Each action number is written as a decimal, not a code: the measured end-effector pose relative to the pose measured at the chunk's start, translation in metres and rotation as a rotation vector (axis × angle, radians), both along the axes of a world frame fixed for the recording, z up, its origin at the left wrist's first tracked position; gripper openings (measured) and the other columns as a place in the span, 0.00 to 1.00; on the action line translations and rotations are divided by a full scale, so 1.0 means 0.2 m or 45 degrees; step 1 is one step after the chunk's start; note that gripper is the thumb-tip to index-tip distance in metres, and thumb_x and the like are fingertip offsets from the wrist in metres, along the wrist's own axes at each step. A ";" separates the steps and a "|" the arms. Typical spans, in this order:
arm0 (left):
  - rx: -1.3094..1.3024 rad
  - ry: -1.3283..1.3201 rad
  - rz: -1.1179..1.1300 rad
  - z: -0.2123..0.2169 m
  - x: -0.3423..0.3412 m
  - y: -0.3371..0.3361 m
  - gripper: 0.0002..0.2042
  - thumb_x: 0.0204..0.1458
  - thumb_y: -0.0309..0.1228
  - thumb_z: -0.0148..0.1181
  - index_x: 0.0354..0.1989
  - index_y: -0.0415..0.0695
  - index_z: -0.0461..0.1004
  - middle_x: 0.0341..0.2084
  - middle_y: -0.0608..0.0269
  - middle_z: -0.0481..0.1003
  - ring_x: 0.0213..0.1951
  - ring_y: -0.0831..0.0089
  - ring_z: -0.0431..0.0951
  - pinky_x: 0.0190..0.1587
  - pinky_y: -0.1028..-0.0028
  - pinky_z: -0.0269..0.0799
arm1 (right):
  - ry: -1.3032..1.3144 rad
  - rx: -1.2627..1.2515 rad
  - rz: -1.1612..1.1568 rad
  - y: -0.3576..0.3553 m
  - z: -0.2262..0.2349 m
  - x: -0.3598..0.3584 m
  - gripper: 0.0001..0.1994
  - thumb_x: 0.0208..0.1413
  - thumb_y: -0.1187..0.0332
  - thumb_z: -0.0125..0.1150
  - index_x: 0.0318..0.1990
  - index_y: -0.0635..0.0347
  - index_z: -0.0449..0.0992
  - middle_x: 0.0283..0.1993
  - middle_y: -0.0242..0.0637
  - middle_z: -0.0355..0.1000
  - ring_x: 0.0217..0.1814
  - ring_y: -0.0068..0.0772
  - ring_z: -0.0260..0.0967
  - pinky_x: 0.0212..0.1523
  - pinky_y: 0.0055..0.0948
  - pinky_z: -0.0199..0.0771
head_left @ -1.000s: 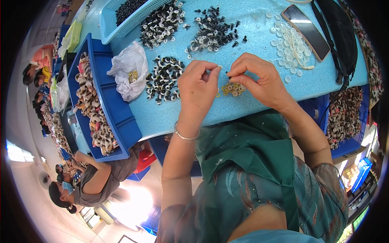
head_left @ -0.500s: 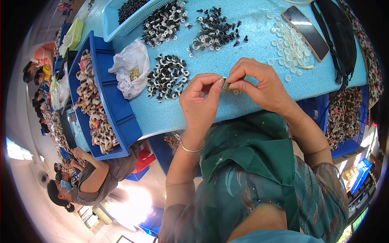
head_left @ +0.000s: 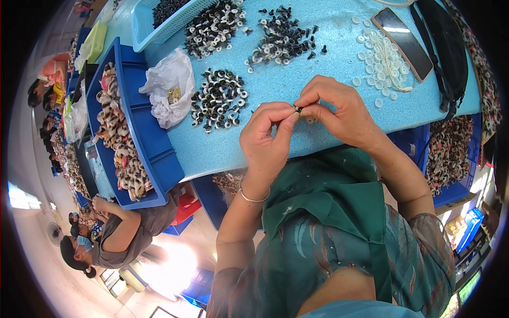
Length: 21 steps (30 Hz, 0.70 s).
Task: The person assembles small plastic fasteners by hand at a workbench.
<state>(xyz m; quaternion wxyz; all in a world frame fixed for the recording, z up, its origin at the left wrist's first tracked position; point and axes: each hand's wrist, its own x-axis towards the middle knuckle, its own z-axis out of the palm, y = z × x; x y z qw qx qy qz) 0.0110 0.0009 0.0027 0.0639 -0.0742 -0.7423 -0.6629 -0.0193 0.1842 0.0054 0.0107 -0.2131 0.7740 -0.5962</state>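
Close to the near edge of the blue tabletop (head_left: 328, 53), my left hand (head_left: 265, 132) and my right hand (head_left: 339, 108) meet at their fingertips. Both are closed in a pinch on one tiny dark piece (head_left: 298, 109), mostly hidden by the fingers. Several small yellowish ring-like pieces (head_left: 311, 120) show just below my right fingers. Left of my hands lies a pile of black pegs with white rings (head_left: 220, 100). Beyond it are a second black-and-white pile (head_left: 214, 29) and a heap of mostly black pegs (head_left: 281, 40).
Clear round washers (head_left: 379, 61), a phone (head_left: 403, 42) and a black bag (head_left: 442, 47) lie to the right. At left are a white plastic bag (head_left: 172, 85), a blue bin (head_left: 154, 116) of brown-and-cream plush pieces, and a light-blue basket (head_left: 164, 24). A co-worker (head_left: 122, 233) sits beyond.
My left hand has shifted slightly right, and its fingertips now press closer against those of my right hand. The small piece has turned between them, showing its dark part.
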 end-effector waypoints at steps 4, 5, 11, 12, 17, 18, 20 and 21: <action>-0.496 0.287 0.060 -0.01 -0.05 -0.05 0.06 0.48 0.17 0.66 0.32 0.39 0.77 0.30 0.60 0.78 0.32 0.70 0.77 0.32 0.75 0.71 | 0.341 0.269 0.074 0.03 -0.02 -0.11 0.08 0.53 0.76 0.64 0.41 0.60 0.77 0.40 0.35 0.74 0.40 0.36 0.72 0.42 0.32 0.70; -0.497 0.285 0.060 -0.01 -0.07 -0.08 0.06 0.48 0.17 0.66 0.32 0.39 0.77 0.30 0.60 0.78 0.32 0.70 0.77 0.32 0.75 0.71 | 0.338 0.267 0.075 0.04 -0.01 -0.14 0.08 0.53 0.76 0.64 0.41 0.60 0.77 0.40 0.35 0.74 0.40 0.36 0.72 0.42 0.32 0.70; -1.211 0.549 0.228 -0.02 -0.13 -0.23 0.12 0.42 0.14 0.65 0.35 0.40 0.77 0.35 0.58 0.77 0.37 0.61 0.75 0.39 0.68 0.72 | 0.611 0.953 -0.251 0.12 -0.06 -0.27 0.10 0.54 0.75 0.62 0.44 0.58 0.77 0.43 0.35 0.71 0.40 0.41 0.65 0.45 0.36 0.66; -1.211 0.548 0.228 -0.01 -0.12 -0.22 0.12 0.42 0.14 0.65 0.35 0.40 0.77 0.35 0.58 0.77 0.37 0.61 0.75 0.39 0.68 0.72 | 0.610 0.953 -0.250 0.12 -0.06 -0.28 0.10 0.54 0.75 0.62 0.44 0.58 0.77 0.43 0.35 0.71 0.40 0.41 0.65 0.45 0.36 0.66; -1.057 0.541 -0.167 0.00 -0.03 -0.17 0.15 0.40 0.17 0.65 0.39 0.40 0.77 0.35 0.59 0.73 0.35 0.61 0.71 0.38 0.64 0.68 | 0.632 0.942 -0.271 0.12 -0.06 -0.27 0.07 0.50 0.77 0.56 0.37 0.60 0.76 0.37 0.37 0.70 0.36 0.42 0.67 0.42 0.36 0.64; -1.064 0.542 -0.149 -0.01 -0.02 -0.16 0.13 0.41 0.17 0.68 0.37 0.41 0.77 0.32 0.58 0.74 0.34 0.60 0.72 0.35 0.65 0.68 | 0.634 0.939 -0.271 0.11 -0.05 -0.27 0.07 0.50 0.77 0.56 0.37 0.60 0.76 0.37 0.37 0.70 0.36 0.42 0.67 0.42 0.36 0.64; -1.082 0.539 -0.166 -0.03 -0.02 -0.17 0.13 0.42 0.17 0.68 0.37 0.41 0.77 0.32 0.58 0.74 0.33 0.60 0.72 0.35 0.65 0.69 | 0.686 0.838 -0.268 0.11 -0.04 -0.26 0.05 0.50 0.77 0.60 0.35 0.59 0.75 0.35 0.37 0.70 0.35 0.43 0.67 0.42 0.37 0.65; -1.101 0.533 -0.182 -0.04 -0.02 -0.17 0.12 0.42 0.17 0.67 0.37 0.41 0.77 0.31 0.59 0.73 0.33 0.60 0.72 0.35 0.65 0.69 | 0.688 0.839 -0.271 0.11 -0.04 -0.24 0.05 0.50 0.77 0.60 0.35 0.59 0.75 0.35 0.37 0.70 0.35 0.43 0.67 0.42 0.37 0.65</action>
